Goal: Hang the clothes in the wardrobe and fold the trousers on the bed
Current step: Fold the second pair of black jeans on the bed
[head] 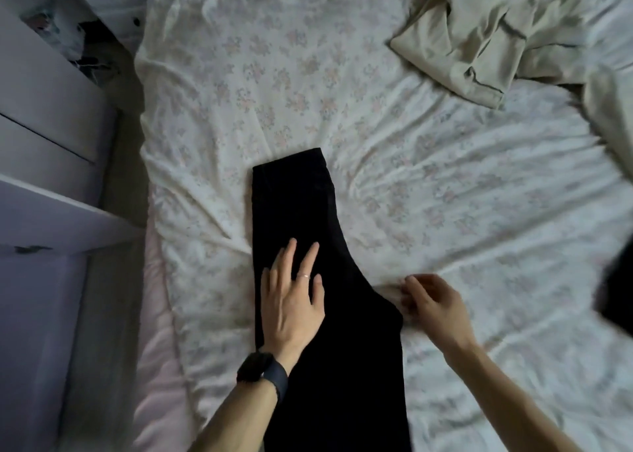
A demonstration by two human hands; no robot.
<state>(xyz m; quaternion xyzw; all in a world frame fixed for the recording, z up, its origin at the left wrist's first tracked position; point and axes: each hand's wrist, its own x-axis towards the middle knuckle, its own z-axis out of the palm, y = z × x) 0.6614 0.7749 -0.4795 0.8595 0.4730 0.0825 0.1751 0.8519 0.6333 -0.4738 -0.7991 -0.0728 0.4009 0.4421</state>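
Lengthwise along the bed (239,74), close to its left edge, lie the black trousers (298,204), laid flat with one leg over the other; their narrow end points toward the far side and the wider part runs off the near edge of the view. The left hand (291,300) rests palm down on the trousers near their left side, its fingers (286,256) straight and spread, grasping nothing; a ring (304,275) shows on one finger and a dark smartwatch (262,374) on the wrist. The right hand (435,307) is just beside the trousers' right edge, over the flowered sheet, its fingers curled and blurred, so I cannot tell whether they pinch any cloth. A crumpled beige garment (479,40) lies near the far right corner, well apart from the trousers. Pale lilac furniture (44,108) stands along the bed's left edge.
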